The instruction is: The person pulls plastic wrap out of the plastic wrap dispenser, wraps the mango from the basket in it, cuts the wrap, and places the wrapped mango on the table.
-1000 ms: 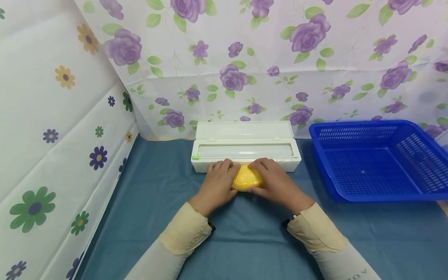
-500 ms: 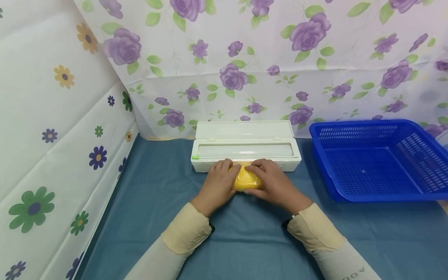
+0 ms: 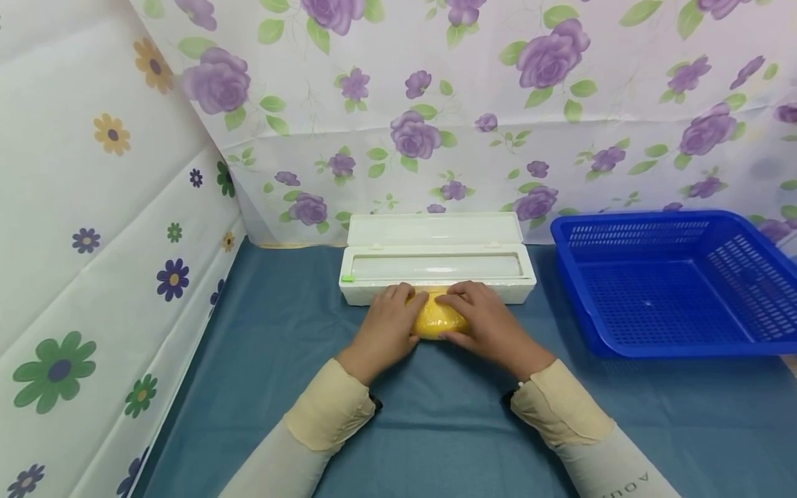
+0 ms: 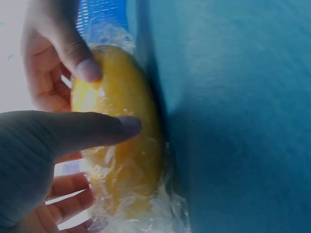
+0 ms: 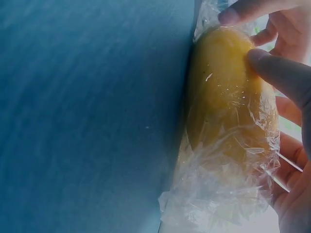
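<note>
Well, along the left side of the frame a white sheet [image 3: 65, 297] printed with coloured daisies is hanging, and a second sheet [image 3: 373, 90] with purple roses is running across the top. Below them a tabletop [image 3: 436, 449] covered in blue-grey cloth is spreading. From the lower left a pale sleeve [image 3: 274, 460] with a cream cuff [image 3: 330, 408] is slanting upward. Starting left of centre, a long white box [image 3: 436, 283] is standing with a green tab [image 3: 348, 279] at its left front corner and its lid [image 3: 434, 229] tilting back. In front of it, the person's left hand [image 3: 385, 330] is holding one end of a yellow, oblong thing [image 3: 438, 319], its grip part-curled: thumb on the near face, fingers bending round behind. That yellow thing is lying at the middle of the frame, right by the box's front; clear film [image 4: 150, 213] is wrapping it and crumpling at both ends. Just right of centre, the right hand [image 3: 495, 328] is holding the other end, its grip similarly part-curled. Another sleeve [image 3: 613, 460] is slanting toward the lower right. At the far right, a blue basket [image 3: 697, 351] is standing well apart from both hands.
</note>
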A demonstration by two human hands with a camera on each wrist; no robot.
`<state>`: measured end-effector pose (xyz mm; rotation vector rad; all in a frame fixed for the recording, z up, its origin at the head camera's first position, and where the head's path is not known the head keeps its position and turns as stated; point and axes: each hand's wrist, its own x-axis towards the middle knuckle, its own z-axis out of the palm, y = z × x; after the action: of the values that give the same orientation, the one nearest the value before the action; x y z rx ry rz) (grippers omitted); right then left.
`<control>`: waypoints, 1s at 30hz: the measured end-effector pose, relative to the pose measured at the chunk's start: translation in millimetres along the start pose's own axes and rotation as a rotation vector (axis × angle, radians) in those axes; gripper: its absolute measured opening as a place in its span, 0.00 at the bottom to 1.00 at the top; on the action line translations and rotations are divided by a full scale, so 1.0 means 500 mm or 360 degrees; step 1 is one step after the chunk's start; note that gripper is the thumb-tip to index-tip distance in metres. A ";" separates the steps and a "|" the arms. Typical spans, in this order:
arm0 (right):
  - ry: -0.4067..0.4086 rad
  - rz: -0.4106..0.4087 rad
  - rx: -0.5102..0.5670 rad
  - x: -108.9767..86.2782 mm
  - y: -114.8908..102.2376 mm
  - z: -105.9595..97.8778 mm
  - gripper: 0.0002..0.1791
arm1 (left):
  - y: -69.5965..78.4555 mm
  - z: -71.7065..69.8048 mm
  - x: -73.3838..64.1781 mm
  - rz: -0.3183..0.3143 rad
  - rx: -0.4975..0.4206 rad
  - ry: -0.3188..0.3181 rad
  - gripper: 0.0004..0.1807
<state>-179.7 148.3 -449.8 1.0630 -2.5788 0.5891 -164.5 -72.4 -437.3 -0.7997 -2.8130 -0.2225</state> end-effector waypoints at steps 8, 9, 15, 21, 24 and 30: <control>-0.0090 0.0086 0.0012 0.003 -0.006 -0.010 0.31 | -0.001 -0.027 0.000 -0.0074 -0.0018 0.0018 0.30; -0.0088 0.0085 0.0016 0.004 -0.005 -0.011 0.31 | -0.002 -0.030 0.000 -0.0084 -0.0030 0.0030 0.29; -0.0033 0.0070 0.0003 0.004 -0.003 -0.009 0.32 | -0.021 -0.046 0.002 -0.0149 -0.0152 0.0109 0.24; 0.0060 0.0014 -0.0008 0.016 -0.014 -0.011 0.26 | -0.054 -0.064 -0.001 -0.0305 -0.0150 0.0259 0.21; 0.0079 -0.0004 -0.0004 0.025 -0.021 -0.015 0.23 | -0.070 -0.070 -0.003 -0.0376 -0.0157 0.0288 0.21; 0.0030 0.0028 -0.0019 0.050 -0.036 -0.021 0.23 | -0.097 -0.078 -0.005 -0.0493 -0.0179 0.0283 0.23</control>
<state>-182.5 126.5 -425.9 1.0271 -2.5745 0.5848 -182.3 -122.5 -404.4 -0.3392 -2.7586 -0.4785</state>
